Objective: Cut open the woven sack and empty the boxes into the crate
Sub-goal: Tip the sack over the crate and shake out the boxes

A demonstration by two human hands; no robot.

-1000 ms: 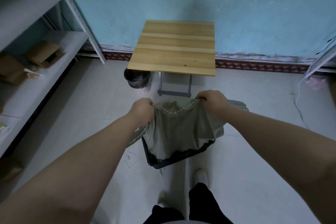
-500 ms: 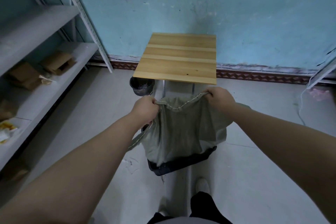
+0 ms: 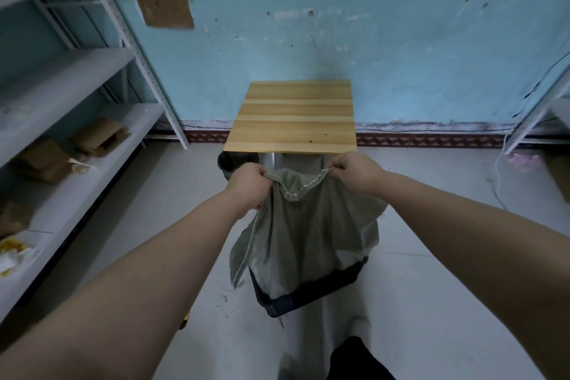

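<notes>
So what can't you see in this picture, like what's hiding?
All in the head view:
- Inside the crate: the sack drapes over it, hiding its contents.
- Fingertips of the left hand and right hand: curled into the sack's hem.
- Black bin: mostly behind the left hand and the table.
- Yellow things on the shelf: blurred, cut by the left edge.
</notes>
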